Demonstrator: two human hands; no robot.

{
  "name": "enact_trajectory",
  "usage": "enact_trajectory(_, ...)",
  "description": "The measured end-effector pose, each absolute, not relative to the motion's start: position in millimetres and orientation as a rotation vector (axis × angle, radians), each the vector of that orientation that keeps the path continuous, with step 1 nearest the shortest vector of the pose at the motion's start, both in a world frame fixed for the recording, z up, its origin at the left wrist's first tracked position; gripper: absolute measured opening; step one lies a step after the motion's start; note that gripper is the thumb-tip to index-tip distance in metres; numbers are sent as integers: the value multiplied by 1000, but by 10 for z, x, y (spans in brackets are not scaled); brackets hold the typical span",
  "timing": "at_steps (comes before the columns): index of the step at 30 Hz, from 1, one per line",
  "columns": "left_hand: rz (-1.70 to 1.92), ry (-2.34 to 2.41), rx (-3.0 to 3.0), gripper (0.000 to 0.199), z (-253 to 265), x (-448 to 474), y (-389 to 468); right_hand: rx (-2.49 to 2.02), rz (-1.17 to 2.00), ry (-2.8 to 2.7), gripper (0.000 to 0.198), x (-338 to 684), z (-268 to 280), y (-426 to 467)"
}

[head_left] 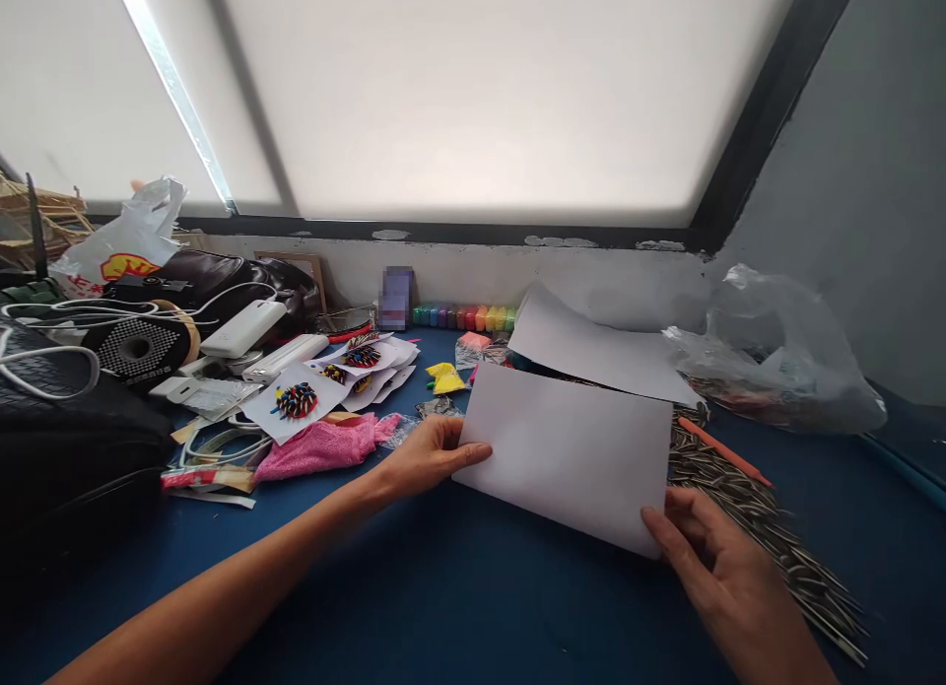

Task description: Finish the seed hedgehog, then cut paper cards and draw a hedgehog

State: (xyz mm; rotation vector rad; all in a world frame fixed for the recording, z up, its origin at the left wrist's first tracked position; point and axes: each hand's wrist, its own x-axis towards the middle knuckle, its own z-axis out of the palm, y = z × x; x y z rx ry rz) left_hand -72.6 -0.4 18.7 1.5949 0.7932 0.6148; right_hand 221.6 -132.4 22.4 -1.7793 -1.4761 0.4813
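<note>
Both hands hold one blank sheet of white paper [566, 448] above the blue table, tilted a little down to the right. My left hand [436, 453] pinches its left edge, thumb on top. At the lower right corner, my right hand [716, 552] grips it between thumb and fingers. Behind it lies more white paper [591, 345], with one edge curled up against the wall. A pile of striped sunflower seeds [769, 532] spreads beside and beyond my right hand, with an orange stick-like tool [724, 450] on top.
White cards with colourful seed decorations [297, 401] and a pink cloth [325, 448] lie to the left. Farther left are a power bank [243, 328], cables and black bags [66, 448]. Coloured clay blocks [465, 317] line the wall; a clear plastic bag [798, 360] sits at right.
</note>
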Motion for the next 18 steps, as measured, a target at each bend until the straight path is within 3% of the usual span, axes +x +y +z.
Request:
enact_trajectory(3,628,836,1589,46,182,-696,-1,-1758,65,-1516,51,2274,200,-1325)
enact_trajectory(8,595,847,1605,44,235,-646,-20,-1302,-555,-2032,31,2086,345,-1336)
enact_trajectory(12,564,902,1653,43,234,-622,-20,-1213,-684,-2319,37,1886,287,-1213)
enact_trajectory(18,629,1186,1872,49,245,-667,-2,-1330,-624,-2452,42,1915,26,-1086)
